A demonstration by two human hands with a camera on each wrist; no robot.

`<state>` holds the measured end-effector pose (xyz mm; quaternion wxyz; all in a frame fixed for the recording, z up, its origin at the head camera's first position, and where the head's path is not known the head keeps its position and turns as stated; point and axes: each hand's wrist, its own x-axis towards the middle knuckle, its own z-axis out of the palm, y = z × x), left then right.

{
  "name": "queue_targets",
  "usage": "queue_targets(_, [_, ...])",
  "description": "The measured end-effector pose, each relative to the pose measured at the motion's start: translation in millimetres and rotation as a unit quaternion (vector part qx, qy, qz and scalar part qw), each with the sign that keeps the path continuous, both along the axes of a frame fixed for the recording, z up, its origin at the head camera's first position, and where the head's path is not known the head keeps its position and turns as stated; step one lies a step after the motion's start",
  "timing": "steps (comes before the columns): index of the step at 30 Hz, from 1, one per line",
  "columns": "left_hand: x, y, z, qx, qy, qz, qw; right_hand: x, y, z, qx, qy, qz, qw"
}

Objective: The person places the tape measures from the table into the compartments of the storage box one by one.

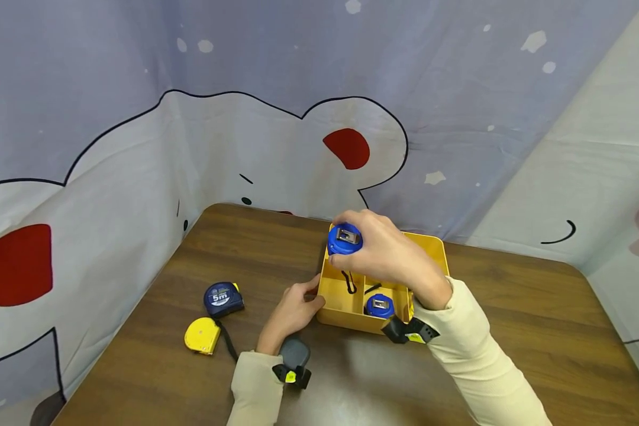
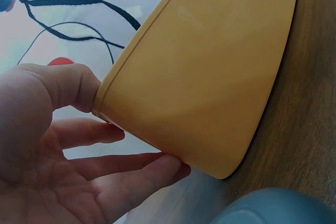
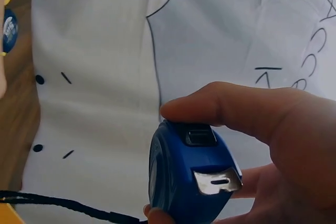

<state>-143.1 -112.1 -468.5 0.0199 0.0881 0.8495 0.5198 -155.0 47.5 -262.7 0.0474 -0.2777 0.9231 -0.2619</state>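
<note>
My right hand (image 1: 380, 245) grips a blue tape measure (image 1: 345, 238) between thumb and fingers, above the left part of a yellow divided box (image 1: 343, 319). The metal end hook shows on the tape measure's case in the right wrist view, and its black wrist strap (image 2: 68, 2) dangles over the box. With thumb and fingers, my left hand (image 1: 293, 307) holds the box at its near left corner; the thumb lies at the rim (image 2: 102, 90). Another blue tape measure (image 1: 380, 306) lies in the box's near compartment, right of the divider.
Left of the box lie a dark blue tape measure (image 1: 223, 299) marked 5m and a yellow tape measure (image 1: 202, 335) with a black strap. A dark grey rounded object (image 1: 295, 353) sits beside my left wrist. A printed curtain (image 1: 277, 154) hangs behind the wooden table (image 1: 516, 307).
</note>
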Motion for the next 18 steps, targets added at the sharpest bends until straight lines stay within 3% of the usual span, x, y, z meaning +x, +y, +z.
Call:
queue_targets(14, [0.1,5,0.8,0.019,0.006,0.006,0.9998,-39.3,2,-67.0,0.096,-0.072,-0.030,0.992])
queue_targets(18, [0.0,5,2.0,0.016,0.005,0.009,0.9998,-46.4,2,-81.1,0.110,-0.083,-0.018,0.990])
